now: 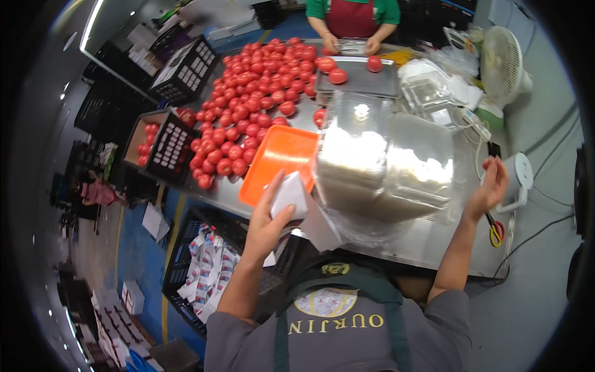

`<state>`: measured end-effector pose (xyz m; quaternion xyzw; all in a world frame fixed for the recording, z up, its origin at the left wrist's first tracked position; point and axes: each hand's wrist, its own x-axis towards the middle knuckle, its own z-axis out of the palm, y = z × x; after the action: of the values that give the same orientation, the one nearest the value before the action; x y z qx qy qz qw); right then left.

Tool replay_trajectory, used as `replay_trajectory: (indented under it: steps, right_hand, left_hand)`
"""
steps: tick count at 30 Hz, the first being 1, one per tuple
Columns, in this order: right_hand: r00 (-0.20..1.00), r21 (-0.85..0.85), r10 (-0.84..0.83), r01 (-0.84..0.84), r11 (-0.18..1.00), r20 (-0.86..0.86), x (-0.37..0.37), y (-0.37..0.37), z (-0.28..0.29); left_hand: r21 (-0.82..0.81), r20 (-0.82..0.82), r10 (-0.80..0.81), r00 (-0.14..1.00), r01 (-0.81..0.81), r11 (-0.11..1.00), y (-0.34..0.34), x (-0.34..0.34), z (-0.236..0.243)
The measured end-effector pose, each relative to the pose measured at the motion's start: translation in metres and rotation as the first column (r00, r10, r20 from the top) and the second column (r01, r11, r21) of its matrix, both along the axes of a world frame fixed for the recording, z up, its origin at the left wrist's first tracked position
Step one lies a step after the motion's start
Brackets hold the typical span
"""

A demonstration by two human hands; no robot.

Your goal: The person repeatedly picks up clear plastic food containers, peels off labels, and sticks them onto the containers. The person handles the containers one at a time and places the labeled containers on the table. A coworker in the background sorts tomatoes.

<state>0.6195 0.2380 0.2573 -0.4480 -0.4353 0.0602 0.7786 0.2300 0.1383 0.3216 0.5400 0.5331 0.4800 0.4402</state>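
My left hand [263, 229] is closed around a white folded paper strip [290, 197], whose lower part hangs down to the right. Just beyond it lies an orange tray [263, 164] on the metal table. To the right of the tray stand tall stacks of clear plastic containers [353, 177], nested and shiny. Over at the table's right edge my right hand [486, 192] is raised, its fingers loosely bent and apart, with nothing visible in it. Scissors [497, 234] with yellow and red handles are below this hand, and a white round device [519, 177] is beside it.
Many tomatoes [248, 105] cover the table's far left. A metal tray [365, 84] holds several more, before a co-worker in a red apron [350, 18]. A black crate [186, 248] of printed packets stands at lower left. A fan [501, 65] and cables are at right.
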Motion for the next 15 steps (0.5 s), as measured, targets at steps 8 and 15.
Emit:
replay_trajectory:
  steps: [8,15]
  right_hand:
    - [0.542,-0.206,0.838,-0.814,0.543,0.068,-0.248,-0.077,0.03]
    - [0.398,-0.228,0.864,-0.913,0.339,-0.308,-0.297,-0.075,0.005]
  left_hand:
    - [-0.125,0.372,-0.033,0.928,0.085,0.989,0.003,-0.018,0.019]
    - [0.087,0.21,0.019,0.977,-0.038,0.995,0.005,-0.048,0.006]
